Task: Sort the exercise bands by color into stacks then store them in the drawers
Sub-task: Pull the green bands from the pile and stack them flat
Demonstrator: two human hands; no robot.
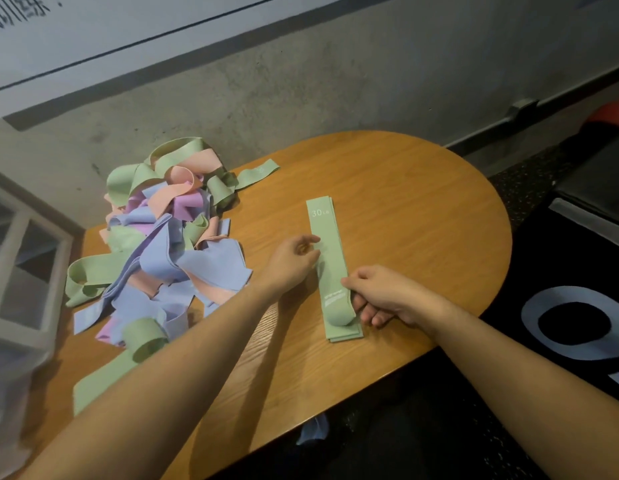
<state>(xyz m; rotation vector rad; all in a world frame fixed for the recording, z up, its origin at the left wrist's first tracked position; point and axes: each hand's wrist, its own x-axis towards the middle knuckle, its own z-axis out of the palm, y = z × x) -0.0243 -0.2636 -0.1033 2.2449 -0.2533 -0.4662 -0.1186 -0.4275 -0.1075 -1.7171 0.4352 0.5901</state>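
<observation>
A flat stack of green bands [327, 233] lies lengthwise on the wooden table [422, 216], its top band marked "30". My left hand [294, 259] touches that top green band at its left edge, about halfway along. My right hand [377, 296] pinches the same band near its near end, where it curls into a loop. A tangled heap of green, blue, pink and purple bands [162, 237] covers the table's left part. One more green band [104, 379] lies flat at the near left edge.
A grey concrete wall rises behind the table. A white-framed unit [20, 271] stands to the left. A blue band [313, 431] lies on the dark floor below the table's near edge. Black mat with pale lettering [578, 323] on the right.
</observation>
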